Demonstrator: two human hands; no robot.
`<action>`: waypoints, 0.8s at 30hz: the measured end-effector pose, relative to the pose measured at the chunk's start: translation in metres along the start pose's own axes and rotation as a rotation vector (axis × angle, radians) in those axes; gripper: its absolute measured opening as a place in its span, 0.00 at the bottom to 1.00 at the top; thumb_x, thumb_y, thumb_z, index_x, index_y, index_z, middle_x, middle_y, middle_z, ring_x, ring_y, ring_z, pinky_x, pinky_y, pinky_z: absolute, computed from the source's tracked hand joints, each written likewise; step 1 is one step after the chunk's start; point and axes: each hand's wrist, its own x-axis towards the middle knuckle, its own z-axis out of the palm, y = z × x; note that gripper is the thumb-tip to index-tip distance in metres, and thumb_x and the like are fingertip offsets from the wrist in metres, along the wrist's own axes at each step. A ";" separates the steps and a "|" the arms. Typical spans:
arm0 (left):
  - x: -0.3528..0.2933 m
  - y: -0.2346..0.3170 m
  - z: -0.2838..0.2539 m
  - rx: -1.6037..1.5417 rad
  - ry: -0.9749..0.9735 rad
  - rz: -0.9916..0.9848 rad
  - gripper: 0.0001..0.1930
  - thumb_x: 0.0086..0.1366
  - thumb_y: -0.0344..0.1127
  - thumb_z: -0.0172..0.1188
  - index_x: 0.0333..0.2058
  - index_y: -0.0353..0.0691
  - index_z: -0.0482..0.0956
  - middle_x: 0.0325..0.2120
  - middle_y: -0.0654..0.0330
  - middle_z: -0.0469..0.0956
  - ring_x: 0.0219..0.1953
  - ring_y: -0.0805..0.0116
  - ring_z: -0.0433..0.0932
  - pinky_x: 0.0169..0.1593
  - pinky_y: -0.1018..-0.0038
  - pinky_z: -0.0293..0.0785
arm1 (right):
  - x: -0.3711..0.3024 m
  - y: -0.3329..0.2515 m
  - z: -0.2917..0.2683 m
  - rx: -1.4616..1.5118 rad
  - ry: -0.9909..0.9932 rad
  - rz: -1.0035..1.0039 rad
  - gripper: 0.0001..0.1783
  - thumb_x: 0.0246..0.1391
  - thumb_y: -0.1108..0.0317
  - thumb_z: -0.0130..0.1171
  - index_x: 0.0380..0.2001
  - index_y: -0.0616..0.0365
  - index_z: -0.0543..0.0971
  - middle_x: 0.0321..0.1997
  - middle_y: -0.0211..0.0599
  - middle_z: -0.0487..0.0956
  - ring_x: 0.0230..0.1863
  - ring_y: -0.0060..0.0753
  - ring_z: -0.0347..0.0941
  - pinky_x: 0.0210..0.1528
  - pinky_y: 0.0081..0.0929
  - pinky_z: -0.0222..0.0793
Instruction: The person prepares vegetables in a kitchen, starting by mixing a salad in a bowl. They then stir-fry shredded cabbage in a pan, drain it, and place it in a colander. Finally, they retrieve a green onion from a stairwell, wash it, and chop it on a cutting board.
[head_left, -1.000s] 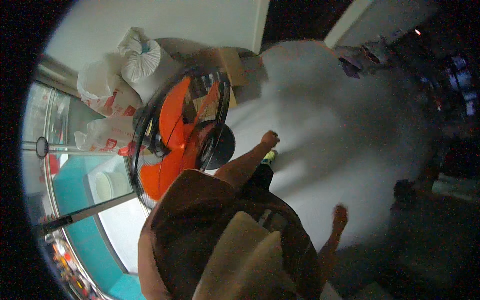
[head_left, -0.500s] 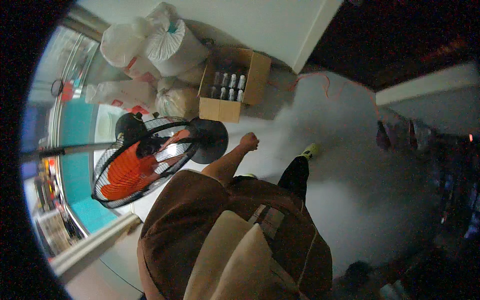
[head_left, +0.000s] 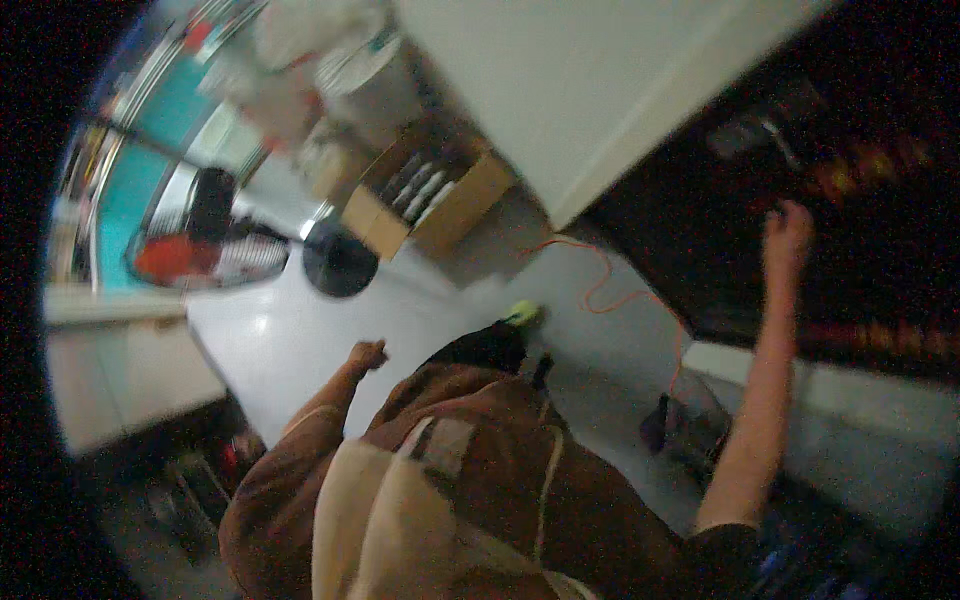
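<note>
Risen into view, the right hand (head_left: 788, 238) hangs just short of the door handle (head_left: 772, 131), finger spread unclear

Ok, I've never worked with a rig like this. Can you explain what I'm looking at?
There's no machine here: each grip is a person's bare hand. The view comes from a wide fisheye camera worn on the head, looking down, so edges bend. The brown top below is the wearer's clothing.

The left grip hangs over the pale floor. The right grip is raised before a dark panel; blur hides whether they touch. I see nothing held in either.

On the floor are an open cardboard box with small containers inside, and an orange cord. White bags are beyond the box, and a fan with orange blades is to the left.
</note>
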 end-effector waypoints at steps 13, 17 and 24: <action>0.092 0.240 -0.030 -1.236 0.073 -0.056 0.13 0.58 0.42 0.52 0.33 0.36 0.74 0.25 0.60 0.74 0.25 0.70 0.73 0.29 0.74 0.70 | 0.141 0.161 0.035 -0.283 -0.799 0.067 0.31 0.56 0.51 0.47 0.56 0.63 0.61 0.55 0.52 0.65 0.54 0.47 0.64 0.48 0.37 0.67; 0.090 0.247 0.015 -1.279 0.302 0.024 0.15 0.59 0.43 0.53 0.35 0.36 0.74 0.27 0.60 0.75 0.27 0.71 0.74 0.31 0.74 0.71 | 0.032 0.109 0.069 -0.085 -0.357 0.114 0.29 0.56 0.53 0.48 0.55 0.61 0.62 0.53 0.51 0.67 0.51 0.45 0.66 0.47 0.35 0.68; 0.096 0.283 0.117 -1.024 0.520 -0.294 0.14 0.56 0.41 0.53 0.31 0.33 0.76 0.22 0.53 0.77 0.27 0.65 0.76 0.33 0.69 0.71 | -0.046 0.092 0.085 0.272 -0.035 0.153 0.27 0.56 0.57 0.50 0.55 0.59 0.64 0.49 0.49 0.72 0.47 0.40 0.71 0.45 0.33 0.70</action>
